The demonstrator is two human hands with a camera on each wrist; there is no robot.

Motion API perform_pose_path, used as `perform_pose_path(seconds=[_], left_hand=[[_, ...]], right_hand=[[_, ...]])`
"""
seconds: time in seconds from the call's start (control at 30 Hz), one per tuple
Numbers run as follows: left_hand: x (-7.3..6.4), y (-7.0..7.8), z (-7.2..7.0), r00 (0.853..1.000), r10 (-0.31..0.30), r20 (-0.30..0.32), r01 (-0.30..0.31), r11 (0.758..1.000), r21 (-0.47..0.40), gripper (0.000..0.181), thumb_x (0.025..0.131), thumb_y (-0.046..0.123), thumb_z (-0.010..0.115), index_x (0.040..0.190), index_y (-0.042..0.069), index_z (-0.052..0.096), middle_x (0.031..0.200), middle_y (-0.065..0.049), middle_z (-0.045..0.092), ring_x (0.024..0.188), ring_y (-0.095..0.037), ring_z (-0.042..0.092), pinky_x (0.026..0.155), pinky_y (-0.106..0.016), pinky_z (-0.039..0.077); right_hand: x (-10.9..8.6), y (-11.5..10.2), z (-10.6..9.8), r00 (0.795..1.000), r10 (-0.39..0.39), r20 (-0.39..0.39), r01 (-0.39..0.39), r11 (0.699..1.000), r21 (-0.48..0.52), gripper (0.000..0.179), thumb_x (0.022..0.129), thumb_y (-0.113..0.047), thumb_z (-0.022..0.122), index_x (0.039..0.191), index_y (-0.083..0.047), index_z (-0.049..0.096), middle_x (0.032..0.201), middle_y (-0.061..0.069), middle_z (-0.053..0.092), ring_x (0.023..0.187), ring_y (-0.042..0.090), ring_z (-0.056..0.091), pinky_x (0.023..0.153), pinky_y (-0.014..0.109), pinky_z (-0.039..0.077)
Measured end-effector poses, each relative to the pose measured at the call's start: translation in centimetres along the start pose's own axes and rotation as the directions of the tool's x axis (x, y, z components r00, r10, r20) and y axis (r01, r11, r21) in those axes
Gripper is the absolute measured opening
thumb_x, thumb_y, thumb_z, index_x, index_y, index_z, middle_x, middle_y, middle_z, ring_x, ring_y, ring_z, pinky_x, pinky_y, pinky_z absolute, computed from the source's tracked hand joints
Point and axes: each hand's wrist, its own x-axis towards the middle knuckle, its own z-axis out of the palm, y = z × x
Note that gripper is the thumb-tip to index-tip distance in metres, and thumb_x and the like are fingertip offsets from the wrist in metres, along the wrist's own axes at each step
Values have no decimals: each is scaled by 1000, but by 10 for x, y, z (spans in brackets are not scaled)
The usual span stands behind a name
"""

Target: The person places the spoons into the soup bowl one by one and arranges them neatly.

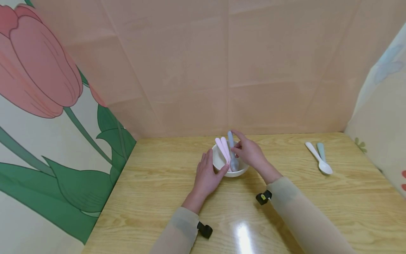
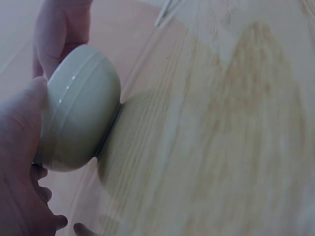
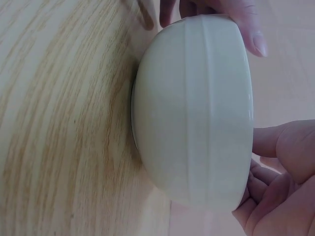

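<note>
A white bowl (image 1: 235,174) stands upright on the table, its smooth outer wall filling much of the right wrist view. My left hand (image 1: 207,174) holds it from the left, thumb at the near rim and fingers along its side. Two pink-handled spoons (image 1: 223,146) lean in the bowl, handles up over the far rim. Beside them is a blue-grey spoon (image 1: 234,164), its scoop end down inside. My right hand (image 1: 250,151) pinches that spoon's handle, index finger near the tip. In both wrist views the bowl's wall hides the spoons.
To the right on the wooden table (image 1: 152,190) lie a white spoon (image 1: 324,167) and a light green utensil (image 1: 321,151), partly under it. A pinkish cloth backdrop (image 1: 190,70) rises behind the table's far edge. A tulip-printed panel (image 1: 47,148) borders the left side.
</note>
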Motion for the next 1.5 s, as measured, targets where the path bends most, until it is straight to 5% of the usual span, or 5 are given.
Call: perform_pose_path(seconds=[0.97,1.5], left_hand=[[1,-1,2,1000,-4,-3,4,1000,-1,105,106,75,53,177,5,17,181,-19,25,168,-39,16,133,-62,20],[1,0,1,1000,-19,2,19,1000,-1,106,105,77,53,177,8,17,181,-18,24,169,-35,14,134,-59,18]], right_hand=[[8,-1,4,999,39,8,-38,992,-116,74,106,-13,75,171,-12,38,104,11,82,76,19,74,82,48,56],[5,-2,4,999,42,-13,-43,997,-69,68,105,-14,76,166,-8,46,114,17,81,84,24,77,89,53,57]])
